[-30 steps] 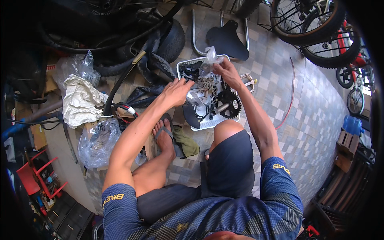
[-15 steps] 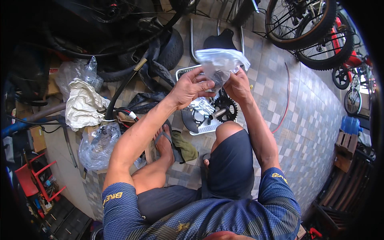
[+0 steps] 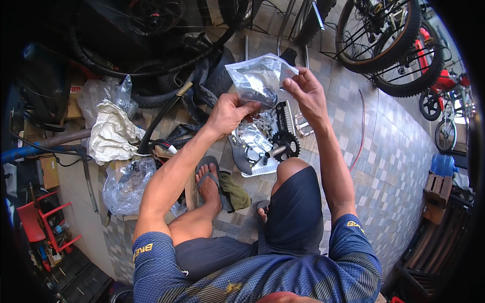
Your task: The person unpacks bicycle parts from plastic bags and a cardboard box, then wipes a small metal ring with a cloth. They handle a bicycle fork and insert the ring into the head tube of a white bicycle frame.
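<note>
A clear plastic bag with something dark in its lower part is spread between my two hands. My left hand pinches its lower left corner between thumb and fingers. At its upper right edge my right hand grips the plastic. What the dark contents are, I cannot make out. Below the bag sits a white tray of bicycle parts. A crankset with a black toothed chainring lies in it, beside a dark curved guard and a crumpled silvery wrapping.
Crumpled cream paper and a clear plastic bundle lie at the left. Tyres and a wheel crowd the upper left. Bicycle wheels stand at the upper right. A green cloth is by my foot, and a red cord runs along the tiled floor.
The bag has opened out flat and shifted slightly left, with dark contents showing. My right hand has risen along its edge; my left hand has moved slightly down and left.
</note>
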Demonstrator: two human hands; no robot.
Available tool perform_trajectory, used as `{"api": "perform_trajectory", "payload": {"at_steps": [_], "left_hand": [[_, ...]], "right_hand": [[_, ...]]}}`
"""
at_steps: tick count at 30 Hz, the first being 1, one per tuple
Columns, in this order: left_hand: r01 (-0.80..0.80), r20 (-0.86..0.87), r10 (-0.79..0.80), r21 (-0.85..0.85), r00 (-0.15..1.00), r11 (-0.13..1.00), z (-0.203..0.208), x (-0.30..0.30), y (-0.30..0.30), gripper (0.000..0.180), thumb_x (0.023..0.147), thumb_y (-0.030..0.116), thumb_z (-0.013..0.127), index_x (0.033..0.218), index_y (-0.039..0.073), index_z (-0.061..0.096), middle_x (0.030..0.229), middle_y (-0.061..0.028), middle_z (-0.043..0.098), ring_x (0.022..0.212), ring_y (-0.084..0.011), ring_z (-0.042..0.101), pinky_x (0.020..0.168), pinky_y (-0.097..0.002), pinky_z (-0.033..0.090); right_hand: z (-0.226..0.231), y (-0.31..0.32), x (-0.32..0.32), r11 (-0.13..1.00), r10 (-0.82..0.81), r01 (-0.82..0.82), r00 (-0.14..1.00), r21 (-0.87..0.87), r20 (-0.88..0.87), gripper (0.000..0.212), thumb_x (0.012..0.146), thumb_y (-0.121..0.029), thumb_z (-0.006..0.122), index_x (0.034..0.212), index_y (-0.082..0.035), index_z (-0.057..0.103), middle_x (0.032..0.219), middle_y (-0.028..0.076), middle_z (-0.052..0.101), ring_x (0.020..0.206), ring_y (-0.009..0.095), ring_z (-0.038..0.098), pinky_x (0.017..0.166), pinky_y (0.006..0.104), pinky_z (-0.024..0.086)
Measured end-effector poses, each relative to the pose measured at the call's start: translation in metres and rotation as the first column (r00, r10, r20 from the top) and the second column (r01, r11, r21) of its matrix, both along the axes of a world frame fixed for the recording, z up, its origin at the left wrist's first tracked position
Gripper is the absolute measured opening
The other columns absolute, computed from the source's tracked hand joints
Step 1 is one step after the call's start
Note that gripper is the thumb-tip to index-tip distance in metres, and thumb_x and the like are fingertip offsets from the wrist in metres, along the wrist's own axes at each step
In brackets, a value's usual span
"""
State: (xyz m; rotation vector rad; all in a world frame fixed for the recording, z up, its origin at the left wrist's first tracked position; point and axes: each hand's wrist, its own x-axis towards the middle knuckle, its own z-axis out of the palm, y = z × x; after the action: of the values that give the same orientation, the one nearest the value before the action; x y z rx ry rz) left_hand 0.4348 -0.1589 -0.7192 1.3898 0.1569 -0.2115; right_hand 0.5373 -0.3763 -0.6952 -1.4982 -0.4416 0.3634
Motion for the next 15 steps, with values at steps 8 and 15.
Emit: {"api": "perform_trajectory", "payload": {"at_steps": [8, 15], "left_hand": [[0.041, -0.039, -0.059, -0.363, 0.997, 0.931, 0.001, -0.007, 0.010, 0.026, 0.101, 0.016, 0.060, 0.121, 0.000, 0.064, 0.111, -0.0113, 0.071, 0.100, -0.0201, 0.071, 0.077, -0.0373, 0.061], [-0.179, -0.134, 0.128, -0.510, 0.983, 0.842, 0.010, -0.005, 0.020, 0.024, 0.099, 0.018, 0.062, 0.122, 0.012, 0.064, 0.108, -0.0002, 0.071, 0.093, -0.0120, 0.070, 0.072, -0.0311, 0.058]], "right_hand": [[0.006, -0.005, 0.010, 0.987, -0.054, 0.076, 0.987, 0.145, -0.149, 0.020, 0.099, -0.015, 0.064, 0.113, -0.002, 0.058, 0.095, 0.002, 0.066, 0.080, 0.009, 0.061, 0.073, 0.0237, 0.049], [0.033, 0.005, -0.005, 0.985, 0.102, -0.082, 0.987, -0.155, 0.125, 0.056, 0.090, -0.013, 0.070, 0.142, -0.010, 0.051, 0.095, 0.004, 0.061, 0.089, 0.013, 0.060, 0.082, 0.0275, 0.050]]}}
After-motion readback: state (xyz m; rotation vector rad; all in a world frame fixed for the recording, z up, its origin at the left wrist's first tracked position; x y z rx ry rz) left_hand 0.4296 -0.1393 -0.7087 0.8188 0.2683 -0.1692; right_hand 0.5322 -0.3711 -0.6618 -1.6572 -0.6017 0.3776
